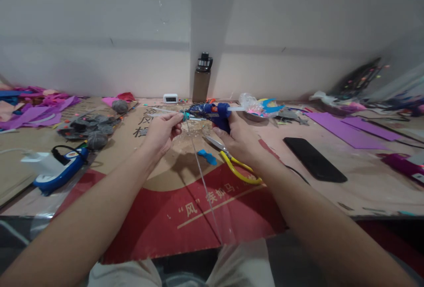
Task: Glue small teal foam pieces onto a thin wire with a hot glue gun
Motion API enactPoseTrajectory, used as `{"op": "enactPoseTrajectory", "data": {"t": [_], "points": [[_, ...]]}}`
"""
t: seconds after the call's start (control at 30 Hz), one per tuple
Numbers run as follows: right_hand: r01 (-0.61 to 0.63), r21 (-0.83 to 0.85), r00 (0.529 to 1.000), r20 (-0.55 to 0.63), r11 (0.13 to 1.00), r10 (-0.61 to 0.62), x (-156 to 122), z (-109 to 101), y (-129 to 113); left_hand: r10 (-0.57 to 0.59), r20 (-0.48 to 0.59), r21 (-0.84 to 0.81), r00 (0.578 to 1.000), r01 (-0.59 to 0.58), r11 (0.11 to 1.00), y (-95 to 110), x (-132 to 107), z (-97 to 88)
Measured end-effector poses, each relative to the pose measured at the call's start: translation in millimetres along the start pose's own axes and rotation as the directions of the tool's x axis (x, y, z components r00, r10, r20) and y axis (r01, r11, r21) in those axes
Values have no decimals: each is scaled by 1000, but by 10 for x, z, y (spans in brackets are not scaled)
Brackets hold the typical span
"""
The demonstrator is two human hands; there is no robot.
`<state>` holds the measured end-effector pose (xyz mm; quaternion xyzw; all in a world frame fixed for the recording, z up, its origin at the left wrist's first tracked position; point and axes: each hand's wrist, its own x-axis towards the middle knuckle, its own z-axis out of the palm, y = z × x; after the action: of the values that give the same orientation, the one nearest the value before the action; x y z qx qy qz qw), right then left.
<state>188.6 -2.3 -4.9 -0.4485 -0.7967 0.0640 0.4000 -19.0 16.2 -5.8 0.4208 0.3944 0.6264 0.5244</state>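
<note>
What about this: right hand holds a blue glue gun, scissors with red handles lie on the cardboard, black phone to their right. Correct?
Not quite: the scissors on the cardboard have yellow handles, not red, as the head view shows. The right hand does hold the blue glue gun, with the black phone right of the scissors.

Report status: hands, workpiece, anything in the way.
Left fingers pinching small teal piece. Right fingers around blue glue gun, nozzle end close by the piece. Yellow-handled scissors and blue cutout on cardboard near the hands, possible clutter.
</note>
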Motion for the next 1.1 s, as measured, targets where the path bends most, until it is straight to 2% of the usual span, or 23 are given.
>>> {"op": "enactPoseTrajectory", "data": {"t": [0.27, 0.63, 0.73, 0.8, 0.9, 1.0, 1.1], "points": [[-6, -24, 1000, 14, 1000, 7, -4, -15, -76, -4, -4, -19, 1000, 4, 1000, -10, 1, 0], [-20, 15, 1000, 12, 1000, 20, -6, -14, -24, 16, -37, -25, 999, -17, 1000, 16, -22, 19], [-39, 67, 999, -2, 997, 39, 4, 0, -8, 6, -43, -24, 999, -7, 1000, 20, -18, 17], [-70, 178, 997, -5, 982, 72, 14, 18, 13, -10, -48, -28, 999, 8, 1000, 18, -11, 13], [-186, 463, 983, 81, 867, 167, 36, 28, 45, -23, -42, -41, 999, 21, 999, 9, -1, 8], [-307, 726, 950, 191, 616, 248, 74, -15, 74, -19, -34, -59, 999, 17, 998, -1, 1, 9], [-392, 833, 900, 260, 391, 348, 138, -76, 151, -4, -50, -57, 999, 1, 998, -6, -9, 21]]}}
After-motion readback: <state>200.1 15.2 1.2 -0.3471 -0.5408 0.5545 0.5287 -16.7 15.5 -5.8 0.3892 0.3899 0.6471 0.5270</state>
